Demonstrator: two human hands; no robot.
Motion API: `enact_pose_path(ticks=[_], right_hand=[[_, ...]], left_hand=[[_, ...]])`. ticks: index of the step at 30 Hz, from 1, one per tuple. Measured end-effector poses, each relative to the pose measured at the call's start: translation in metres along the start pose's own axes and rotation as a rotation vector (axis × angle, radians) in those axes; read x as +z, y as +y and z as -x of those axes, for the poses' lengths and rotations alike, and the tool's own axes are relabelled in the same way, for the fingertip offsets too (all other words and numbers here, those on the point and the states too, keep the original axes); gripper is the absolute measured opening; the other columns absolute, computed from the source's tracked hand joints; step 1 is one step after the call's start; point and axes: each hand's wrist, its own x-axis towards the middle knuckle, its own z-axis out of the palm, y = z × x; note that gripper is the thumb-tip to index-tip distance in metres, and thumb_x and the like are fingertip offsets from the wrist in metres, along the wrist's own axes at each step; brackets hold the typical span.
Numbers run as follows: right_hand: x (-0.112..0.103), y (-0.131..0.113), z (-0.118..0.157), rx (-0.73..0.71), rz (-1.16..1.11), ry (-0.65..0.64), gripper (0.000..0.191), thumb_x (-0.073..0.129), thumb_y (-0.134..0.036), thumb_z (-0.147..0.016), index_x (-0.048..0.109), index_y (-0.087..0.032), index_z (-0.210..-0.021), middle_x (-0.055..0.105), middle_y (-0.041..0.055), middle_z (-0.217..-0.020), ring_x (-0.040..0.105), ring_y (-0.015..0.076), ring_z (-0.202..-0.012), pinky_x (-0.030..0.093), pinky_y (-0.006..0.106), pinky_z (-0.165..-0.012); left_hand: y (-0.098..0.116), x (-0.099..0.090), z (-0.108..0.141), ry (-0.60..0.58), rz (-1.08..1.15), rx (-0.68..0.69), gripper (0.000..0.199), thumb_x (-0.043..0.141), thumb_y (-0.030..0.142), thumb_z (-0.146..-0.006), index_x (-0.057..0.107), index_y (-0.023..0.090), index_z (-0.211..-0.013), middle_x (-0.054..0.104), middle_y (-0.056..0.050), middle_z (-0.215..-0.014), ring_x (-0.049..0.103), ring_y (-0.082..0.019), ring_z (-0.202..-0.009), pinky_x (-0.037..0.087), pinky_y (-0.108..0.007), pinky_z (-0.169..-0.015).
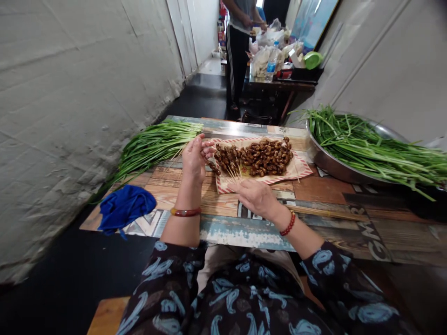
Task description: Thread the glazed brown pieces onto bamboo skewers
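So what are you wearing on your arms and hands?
Dark sleeves with pale blue swirls cover the arms. The left wrist has a dark red bracelet, the right a bracelet of round red beads. Left hand and right hand look bare.

Top of the frame, and the standing person [237,46] loses head and shoulders to the edge! Over at the right edge the steel basin [328,163] gets cut off (greens [366,149] and all), the left hand [193,160] covers a corner of the striped paper [296,170], and the bags [261,60] on the far table [279,84] are too small to read.
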Motion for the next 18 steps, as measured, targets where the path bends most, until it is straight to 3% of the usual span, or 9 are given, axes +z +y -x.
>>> enact_pose_path(ticks=[4, 8, 11, 14, 18], right_hand=[[0.008, -0.001, -0.005, -0.038, -0.123, 0.108, 0.030, 0.040, -0.020, -0.100, 0.067, -0.018, -0.114, 0.068, 0.0060, -0.085, 0.059, 0.0182, -0.083, 0.047, 0.030, -0.076], [0.008, -0.008, 0.003, 0.023, -0.276, 0.303, 0.034, 0.037, -0.013, -0.100, 0.062, -0.018, -0.122, 0.071, 0.0085, -0.103, 0.062, 0.0178, -0.096, 0.051, 0.035, -0.087], [0.004, -0.013, 0.009, 0.108, -0.249, 0.369, 0.034, 0.039, -0.014, -0.099, 0.061, -0.020, -0.124, 0.072, 0.0084, -0.105, 0.064, 0.0186, -0.098, 0.052, 0.037, -0.089], [0.005, -0.014, 0.007, 0.181, -0.111, 0.317, 0.033, 0.038, -0.014, -0.100, 0.063, -0.016, -0.122, 0.072, 0.0105, -0.104, 0.063, 0.0203, -0.096, 0.051, 0.037, -0.087], [0.007, -0.017, -0.001, 0.178, 0.015, 0.118, 0.030, 0.043, -0.024, -0.100, 0.063, -0.015, -0.120, 0.070, 0.0109, -0.098, 0.060, 0.0226, -0.091, 0.047, 0.037, -0.082]], left_hand=[[0.001, -0.001, -0.001, 0.015, -0.010, -0.009, 0.034, 0.070, 0.044, -0.077, 0.062, 0.018, -0.097, 0.070, -0.003, -0.075, 0.063, -0.010, -0.057, 0.046, -0.020, -0.051], [0.001, -0.002, -0.002, 0.043, 0.003, 0.018, 0.031, 0.069, 0.044, -0.078, 0.063, 0.019, -0.096, 0.068, -0.002, -0.074, 0.063, -0.010, -0.057, 0.046, -0.019, -0.050], [0.000, -0.002, -0.002, 0.088, 0.004, 0.069, 0.031, 0.070, 0.042, -0.078, 0.062, 0.019, -0.097, 0.068, -0.001, -0.073, 0.062, -0.009, -0.057, 0.046, -0.019, -0.051], [-0.003, -0.001, -0.002, 0.113, -0.031, 0.106, 0.032, 0.070, 0.042, -0.077, 0.062, 0.019, -0.098, 0.067, -0.001, -0.074, 0.061, -0.008, -0.057, 0.046, -0.018, -0.052], [-0.010, 0.002, 0.000, 0.060, -0.130, 0.095, 0.037, 0.071, 0.043, -0.076, 0.063, 0.018, -0.102, 0.068, -0.002, -0.078, 0.061, -0.008, -0.060, 0.045, -0.018, -0.053]])
